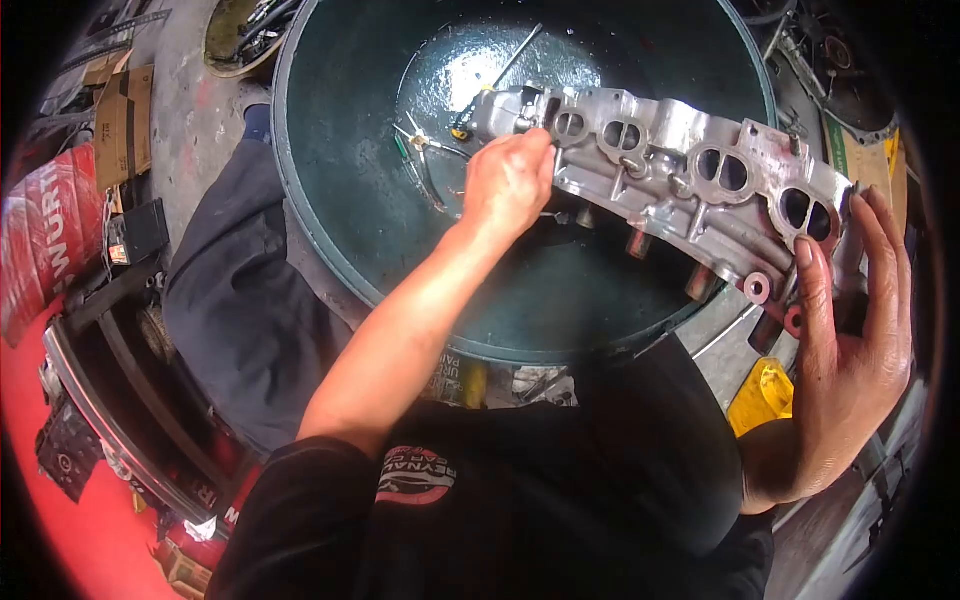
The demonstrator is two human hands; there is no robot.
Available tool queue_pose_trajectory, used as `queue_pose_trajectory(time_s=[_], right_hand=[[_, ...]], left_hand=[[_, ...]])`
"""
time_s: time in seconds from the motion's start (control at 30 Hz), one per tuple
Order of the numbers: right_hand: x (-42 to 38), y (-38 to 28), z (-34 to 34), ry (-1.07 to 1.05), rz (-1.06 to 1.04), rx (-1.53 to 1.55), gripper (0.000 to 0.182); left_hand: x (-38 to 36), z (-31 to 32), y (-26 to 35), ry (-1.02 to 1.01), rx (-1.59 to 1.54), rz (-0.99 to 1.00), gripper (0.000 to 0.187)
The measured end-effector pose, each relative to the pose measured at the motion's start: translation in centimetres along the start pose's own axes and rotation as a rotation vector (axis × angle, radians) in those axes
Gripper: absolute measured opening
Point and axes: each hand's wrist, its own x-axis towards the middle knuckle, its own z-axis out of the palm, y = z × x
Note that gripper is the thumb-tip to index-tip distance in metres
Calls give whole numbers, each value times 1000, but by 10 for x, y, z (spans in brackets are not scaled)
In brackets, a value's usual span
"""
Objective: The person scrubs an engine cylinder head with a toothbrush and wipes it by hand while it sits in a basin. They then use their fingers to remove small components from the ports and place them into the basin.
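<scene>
A long grey metal casting (680, 170) with several oval ports lies slanted over a round dark green tub (330, 250). At its right end, my right hand (850, 330) grips it, thumb on the near face and fingers around the end. My left hand (510, 180) is closed at the casting's left part, beside a small dark upright piece (551, 115); what the fingers pinch is hidden. Inside the tub, left of that hand, lie pliers-like tools (420, 142). A thin metal rod (518, 55) rests farther back.
A round container of parts (240, 35) stands at the upper left. Cardboard (123, 125), a red cover (55, 235) and a dark car part (140, 390) are on the left. A yellow object (762, 395) lies below the casting's right end. More metal parts (840, 55) sit at the upper right.
</scene>
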Motion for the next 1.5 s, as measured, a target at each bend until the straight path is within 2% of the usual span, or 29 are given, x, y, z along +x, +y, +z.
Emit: queue_pose_trajectory(time_s=[0.1, 0.2, 0.23, 0.33, 0.43, 0.5, 0.53, 0.63, 0.73, 0.77, 0.8, 0.87, 0.93, 0.97, 1.03, 1.13, 1.2, 1.3, 1.4, 1.43, 1.5], right_hand=[[3, 2, 1, 20, -24, -4, 44], [2, 5, 4, 24, -19, 44, 42], [2, 7, 4, 32, -14, 93, 42], [-5, 10, 13, 46, 56, 137, 41], [-8, 7, 13, 68, 66, 140, 41], [-8, 5, 10, 63, 61, 149, 41], [-8, 4, 9, 61, 59, 154, 41], [-9, 6, 11, 37, 66, 164, 41], [-13, 3, 14, 23, 116, 165, 41], [-13, 4, 14, 31, 112, 122, 41], [-11, 3, 13, 29, 116, 112, 41], [-10, 2, 12, 22, 141, 123, 40], [-11, 2, 13, 35, 113, 157, 40], [-10, 7, 14, 56, 62, 161, 40], [-13, 11, 13, 64, 14, 121, 39], [-9, 4, 8, 42, 80, 80, 39], [-9, -2, 8, 52, 129, 155, 39], [-10, 2, 11, 63, 118, 189, 39], [-13, 1, 13, 55, 143, 242, 39], [-14, 1, 13, 55, 142, 240, 39], [-11, 2, 11, 69, 105, 159, 38]], left_hand=[[-2, 8, -6, 17, 9, 44, 5], [-10, -2, -23, -181, 269, 74, 6], [-10, -6, -23, -127, 242, 106, 15], [-5, -5, -10, -61, 102, 118, 15], [-5, 4, -5, -78, 109, 9, 16], [-3, 4, -6, -120, 143, 3, 11], [-3, 4, -6, -139, 159, -5, 16], [-4, 11, 3, -81, -58, -282, 18], [-12, 21, 5, 158, -414, -465, 20], [-13, 16, 0, 124, -484, -524, 24], [-13, 9, -5, 70, -370, -494, 23], [-14, 1, -5, -18, -116, -300, 14], [-2, 5, -5, -39, -7, -99, 15], [4, 8, -5, -151, 75, -137, 16], [-2, 10, 2, -6, -59, -207, 20], [-4, 5, 4, 127, -206, -383, 23], [-11, 0, -1, -55, 15, -227, 18], [-2, 5, -6, -66, 174, 10, 14], [6, 5, 1, -84, 98, 0, 12], [6, 3, 5, 151, 90, 113, 10], [4, -1, 3, 56, 74, 83, 9]])
